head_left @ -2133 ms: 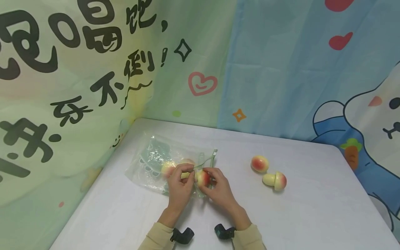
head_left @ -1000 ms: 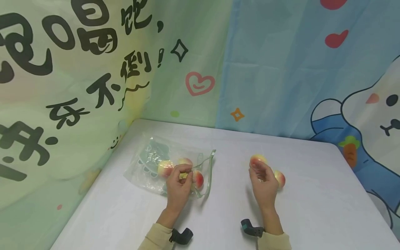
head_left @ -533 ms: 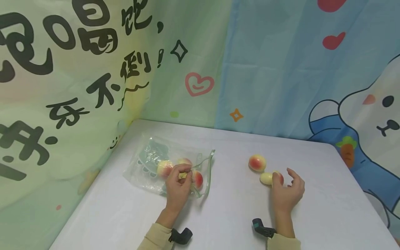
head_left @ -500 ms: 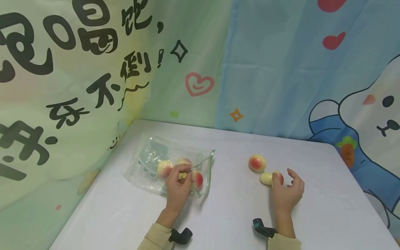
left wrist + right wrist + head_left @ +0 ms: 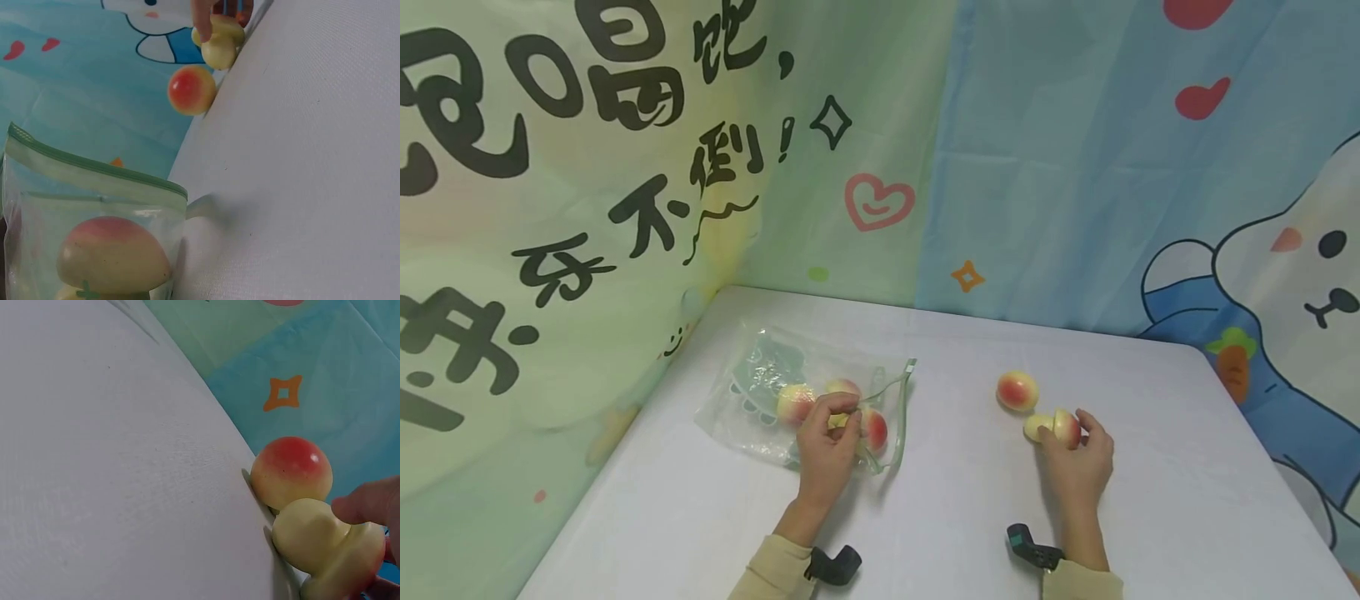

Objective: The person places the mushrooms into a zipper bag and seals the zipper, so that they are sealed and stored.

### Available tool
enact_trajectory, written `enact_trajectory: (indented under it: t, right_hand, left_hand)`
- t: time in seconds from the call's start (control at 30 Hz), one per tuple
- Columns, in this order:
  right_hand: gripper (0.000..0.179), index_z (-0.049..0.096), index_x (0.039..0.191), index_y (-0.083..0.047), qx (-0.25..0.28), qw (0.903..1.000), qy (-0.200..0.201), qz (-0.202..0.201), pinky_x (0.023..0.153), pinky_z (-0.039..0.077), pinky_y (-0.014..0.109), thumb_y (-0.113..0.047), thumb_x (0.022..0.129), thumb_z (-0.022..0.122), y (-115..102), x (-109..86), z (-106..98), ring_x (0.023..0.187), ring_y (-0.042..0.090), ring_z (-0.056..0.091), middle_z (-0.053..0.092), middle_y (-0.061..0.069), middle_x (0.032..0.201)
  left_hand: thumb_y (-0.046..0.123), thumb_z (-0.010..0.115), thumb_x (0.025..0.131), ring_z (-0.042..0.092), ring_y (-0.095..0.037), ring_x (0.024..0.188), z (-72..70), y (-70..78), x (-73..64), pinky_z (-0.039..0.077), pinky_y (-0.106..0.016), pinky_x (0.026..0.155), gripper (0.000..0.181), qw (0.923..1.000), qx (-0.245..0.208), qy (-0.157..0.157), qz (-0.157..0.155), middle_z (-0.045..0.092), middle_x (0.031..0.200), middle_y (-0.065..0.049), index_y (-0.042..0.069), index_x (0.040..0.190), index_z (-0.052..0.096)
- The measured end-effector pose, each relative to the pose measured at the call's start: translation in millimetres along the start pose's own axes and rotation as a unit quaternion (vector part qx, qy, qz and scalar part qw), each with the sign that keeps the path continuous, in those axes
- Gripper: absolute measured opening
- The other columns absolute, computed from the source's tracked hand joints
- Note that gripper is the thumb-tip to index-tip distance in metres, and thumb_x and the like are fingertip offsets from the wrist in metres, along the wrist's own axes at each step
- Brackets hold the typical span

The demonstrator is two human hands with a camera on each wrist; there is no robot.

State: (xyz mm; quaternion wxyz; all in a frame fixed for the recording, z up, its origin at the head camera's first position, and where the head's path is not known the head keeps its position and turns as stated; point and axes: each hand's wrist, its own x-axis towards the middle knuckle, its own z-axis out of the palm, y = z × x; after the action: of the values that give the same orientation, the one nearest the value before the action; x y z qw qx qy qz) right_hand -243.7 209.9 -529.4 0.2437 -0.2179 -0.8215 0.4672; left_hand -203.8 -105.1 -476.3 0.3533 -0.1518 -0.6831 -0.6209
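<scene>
On the right of the table, my right hand (image 5: 1081, 467) grips a toy mushroom (image 5: 1066, 428) with a yellow stem and a red-and-yellow cap. In the right wrist view, the thumb presses where the stem of this mushroom (image 5: 322, 544) meets its cap. Just behind it lies a second toy mushroom (image 5: 1017, 391), cap side showing. My left hand (image 5: 831, 446) pinches the upper edge of a clear zip bag (image 5: 752, 433) with a green zip strip. Several more toy mushrooms are inside, one with its cap (image 5: 112, 256) near the opening in the left wrist view.
A white-covered table (image 5: 955, 517) carries everything. Printed cloth hangings (image 5: 1045, 167) close it off behind and at the left. A black wrist camera (image 5: 835, 567) is strapped to the left wrist, another (image 5: 1032, 547) to the right.
My right hand has left the bag and gone across to the right-hand mushrooms. Over the last half second its fingers have closed round the nearer one. The left hand stays on the bag.
</scene>
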Motion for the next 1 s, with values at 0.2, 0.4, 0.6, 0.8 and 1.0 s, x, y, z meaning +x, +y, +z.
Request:
enact_trajectory:
  t: [0.2,0.4,0.6,0.8,1.0]
  right_hand:
    - [0.056,0.052,0.132,0.002,-0.015,0.9999,-0.004,0.000,0.080,0.037,0.036,-0.008,0.080,0.070,0,-0.3,0,0.105,0.033,0.048,0.051,0.024,0.121]
    - [0.056,0.052,0.132,0.002,-0.012,0.9997,-0.019,-0.005,0.079,0.039,0.035,-0.010,0.080,0.071,-7,-5.1,4,0.107,0.034,0.050,0.052,0.023,0.122]
    - [0.055,0.052,0.130,0.002,0.014,0.9985,-0.038,-0.037,0.082,0.043,0.035,-0.009,0.080,0.073,-19,-18.5,19,0.108,0.034,0.054,0.053,0.021,0.124]
    - [0.056,0.055,0.127,0.001,0.039,0.9922,-0.071,-0.095,0.080,0.044,0.023,-0.005,0.077,0.077,-30,-36.1,39,0.104,0.030,0.057,0.056,0.018,0.122]
    - [0.057,0.057,0.125,-0.001,0.060,0.9797,-0.122,-0.148,0.077,0.047,0.013,-0.003,0.073,0.081,-39,-56.9,61,0.099,0.026,0.059,0.058,0.014,0.119]
  left_hand:
    - [-0.025,0.061,0.078,0.062,-0.041,0.082,0.1,-0.9,0.6,0.059,-0.027,0.054,0.022,1.0000,-0.001,0.000,-0.003,0.062,0.096,-0.032,-0.017,0.097,0.060]
    - [-0.024,0.061,0.079,0.062,-0.039,0.083,0.1,-1.3,-0.3,0.058,-0.025,0.055,0.022,1.0000,0.003,-0.004,-0.008,0.062,0.098,-0.030,-0.015,0.098,0.060]
    - [-0.025,0.061,0.078,0.062,-0.040,0.081,-0.6,-1.0,-0.1,0.058,-0.028,0.052,0.022,1.0000,0.003,-0.004,0.000,0.062,0.097,-0.029,-0.015,0.098,0.060]
    - [-0.024,0.062,0.078,0.062,-0.041,0.083,-1.2,1.5,1.1,0.058,-0.027,0.051,0.022,0.9999,0.008,-0.001,-0.011,0.062,0.096,-0.031,-0.016,0.098,0.060]
    - [-0.026,0.061,0.076,0.061,-0.040,0.081,-0.7,0.7,1.8,0.056,-0.024,0.049,0.024,1.0000,0.004,0.000,0.009,0.062,0.095,-0.031,-0.015,0.097,0.060]
